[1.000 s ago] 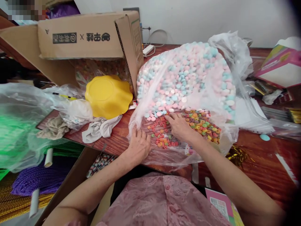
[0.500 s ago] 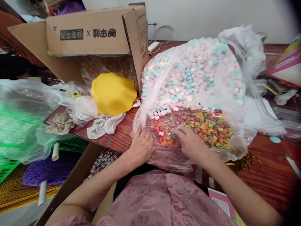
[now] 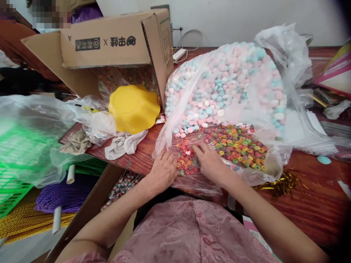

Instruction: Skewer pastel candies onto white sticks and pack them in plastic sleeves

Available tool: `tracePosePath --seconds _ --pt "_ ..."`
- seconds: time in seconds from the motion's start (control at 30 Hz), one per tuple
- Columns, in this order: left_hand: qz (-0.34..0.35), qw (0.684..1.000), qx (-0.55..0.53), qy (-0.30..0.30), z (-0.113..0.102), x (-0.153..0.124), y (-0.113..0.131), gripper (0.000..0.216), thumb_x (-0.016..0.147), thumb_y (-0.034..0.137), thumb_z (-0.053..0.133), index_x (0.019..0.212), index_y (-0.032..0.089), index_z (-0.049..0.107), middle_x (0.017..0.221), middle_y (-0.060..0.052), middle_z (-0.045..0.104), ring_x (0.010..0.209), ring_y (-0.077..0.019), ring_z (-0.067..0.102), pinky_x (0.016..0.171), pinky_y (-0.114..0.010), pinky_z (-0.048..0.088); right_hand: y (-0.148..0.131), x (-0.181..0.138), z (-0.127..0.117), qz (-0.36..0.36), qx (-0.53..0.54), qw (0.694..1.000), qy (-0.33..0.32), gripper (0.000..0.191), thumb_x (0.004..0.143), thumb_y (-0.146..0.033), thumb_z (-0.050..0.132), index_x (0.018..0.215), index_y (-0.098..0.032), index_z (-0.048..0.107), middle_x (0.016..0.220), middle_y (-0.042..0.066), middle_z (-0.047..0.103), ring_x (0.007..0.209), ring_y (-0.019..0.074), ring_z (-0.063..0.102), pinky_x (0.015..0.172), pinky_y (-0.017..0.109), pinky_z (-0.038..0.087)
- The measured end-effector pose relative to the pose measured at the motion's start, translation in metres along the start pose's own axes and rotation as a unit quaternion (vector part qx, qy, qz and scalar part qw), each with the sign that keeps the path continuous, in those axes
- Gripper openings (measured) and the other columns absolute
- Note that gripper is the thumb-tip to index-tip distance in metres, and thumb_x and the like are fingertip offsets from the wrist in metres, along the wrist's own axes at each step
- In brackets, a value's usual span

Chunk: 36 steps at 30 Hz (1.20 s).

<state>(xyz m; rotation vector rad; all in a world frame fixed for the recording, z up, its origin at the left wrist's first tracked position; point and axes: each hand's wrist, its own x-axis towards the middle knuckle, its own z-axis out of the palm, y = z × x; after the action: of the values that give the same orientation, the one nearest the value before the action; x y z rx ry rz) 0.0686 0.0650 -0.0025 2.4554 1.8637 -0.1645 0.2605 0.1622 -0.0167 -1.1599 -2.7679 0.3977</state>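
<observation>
Small multicoloured rings [image 3: 236,149], red, orange, yellow, green and purple, lie on clear plastic on the table. Behind them a large clear plastic bag [image 3: 181,109] bulges with pink, white and pale blue tablet-shaped pieces [image 3: 216,87]. My left hand [image 3: 163,170] is closed at the left front edge of the plastic, with bent fingers on the film beside the reddish rings; its fingertips are partly hidden. My right hand [image 3: 211,162] reaches into the rings with its fingers apart, close to a small pale pink piece [image 3: 188,152]. Nothing shows in its grasp.
A cardboard box [image 3: 109,44] and an upturned yellow scalloped bowl [image 3: 134,109] stand at the left. Pale crumpled cloth [image 3: 124,144] lies in front of them. Purple cords [image 3: 65,193] and a green basket [image 3: 16,182] are lower left. Gold tinsel [image 3: 282,184] lies at the right.
My right hand has moved left towards my left hand, and some rings now lie closer to it. My left hand stays at the plastic's edge. The view has shifted slightly.
</observation>
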Motion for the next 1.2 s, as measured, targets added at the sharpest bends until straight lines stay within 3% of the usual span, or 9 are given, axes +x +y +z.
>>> tracePosePath --seconds 0.07,0.17,0.4,0.53,0.73,0.9,0.97,1.07,1.2 --pt "-0.001 1.000 -0.029 -0.001 -0.007 0.000 -0.003 0.031 0.091 0.031 0.053 0.113 0.011 0.063 0.122 -0.017 0.063 0.121 -0.0300 0.054 0.109 -0.047 0.037 -0.011 0.001 -0.001 -0.061 0.012 0.998 -0.029 0.058 0.078 0.000 0.042 0.134 -0.013 0.052 0.129 0.016 0.056 0.118 0.0258 0.050 0.101 0.038 0.042" --pt "0.001 0.997 -0.073 -0.009 -0.025 0.005 -0.008 0.025 0.092 0.021 0.047 0.109 0.014 0.063 0.118 -0.014 0.064 0.115 -0.0255 0.058 0.102 -0.041 0.045 -0.009 0.014 -0.012 -0.092 0.048 0.995 -0.001 0.055 0.080 0.000 0.039 0.130 -0.016 0.055 0.126 0.011 0.059 0.114 0.0203 0.052 0.099 0.031 0.042" --pt "0.075 0.996 -0.046 -0.017 -0.069 0.079 0.007 0.020 0.083 0.012 0.050 0.096 0.010 0.066 0.104 -0.014 0.066 0.100 -0.0254 0.062 0.089 -0.036 0.053 0.041 0.087 -0.053 0.049 -0.130 0.990 -0.002 0.031 0.082 -0.006 0.050 0.107 -0.017 0.065 0.107 0.014 0.064 0.101 0.0236 0.058 0.083 0.031 0.046" --pt "0.068 0.997 -0.032 0.001 -0.078 0.139 0.012 0.022 0.087 0.015 0.048 0.095 0.008 0.067 0.099 -0.015 0.068 0.099 -0.0250 0.064 0.087 -0.034 0.052 0.071 0.108 -0.073 0.114 -0.176 0.977 0.039 0.032 0.086 -0.015 0.051 0.116 -0.019 0.062 0.118 0.017 0.059 0.109 0.0287 0.054 0.083 0.038 0.047" --pt "0.079 0.995 -0.050 -0.025 -0.067 0.179 0.015 0.019 0.084 0.016 0.050 0.091 0.010 0.067 0.088 -0.010 0.069 0.084 -0.0202 0.065 0.078 -0.030 0.053 0.126 0.097 -0.104 0.180 -0.217 0.957 0.070 0.063 0.074 -0.006 0.058 0.134 -0.024 0.052 0.146 0.021 0.037 0.136 0.0413 0.029 0.097 0.066 0.030" --pt "0.055 0.997 -0.035 0.048 -0.053 0.199 0.018 0.027 0.085 0.010 0.046 0.108 0.006 0.061 0.122 -0.020 0.058 0.119 -0.0287 0.052 0.099 -0.041 0.045 0.126 0.054 -0.105 0.078 -0.165 0.952 0.245 0.044 0.082 -0.006 0.046 0.123 -0.014 0.061 0.138 0.020 0.048 0.125 0.0342 0.040 0.101 0.051 0.034" --pt "0.023 0.994 -0.006 0.104 -0.048 0.210 0.014 0.029 0.086 0.012 0.049 0.112 0.005 0.059 0.132 -0.025 0.050 0.129 -0.0341 0.043 0.105 -0.049 0.038 0.114 0.040 -0.093 0.007 -0.138 0.968 0.211 0.035 0.082 -0.007 0.045 0.106 -0.015 0.068 0.118 0.015 0.062 0.109 0.0263 0.052 0.096 0.040 0.040" --pt "-0.019 0.990 0.022 0.135 -0.041 0.219 0.007 0.035 0.084 0.020 0.057 0.117 0.007 0.058 0.138 -0.025 0.045 0.133 -0.0399 0.038 0.107 -0.056 0.033 0.098 0.029 -0.075 -0.044 -0.127 0.990 0.052 0.029 0.083 -0.008 0.046 0.096 -0.018 0.070 0.101 0.010 0.067 0.094 0.0224 0.058 0.086 0.034 0.044" --pt "0.014 0.991 -0.002 0.136 -0.040 0.215 0.009 0.028 0.086 0.017 0.052 0.111 0.012 0.063 0.130 -0.020 0.052 0.125 -0.0348 0.045 0.103 -0.050 0.039 0.093 0.030 -0.071 0.028 -0.147 0.989 -0.014 0.037 0.085 -0.006 0.044 0.113 -0.015 0.065 0.116 0.012 0.065 0.108 0.0250 0.056 0.089 0.035 0.041"
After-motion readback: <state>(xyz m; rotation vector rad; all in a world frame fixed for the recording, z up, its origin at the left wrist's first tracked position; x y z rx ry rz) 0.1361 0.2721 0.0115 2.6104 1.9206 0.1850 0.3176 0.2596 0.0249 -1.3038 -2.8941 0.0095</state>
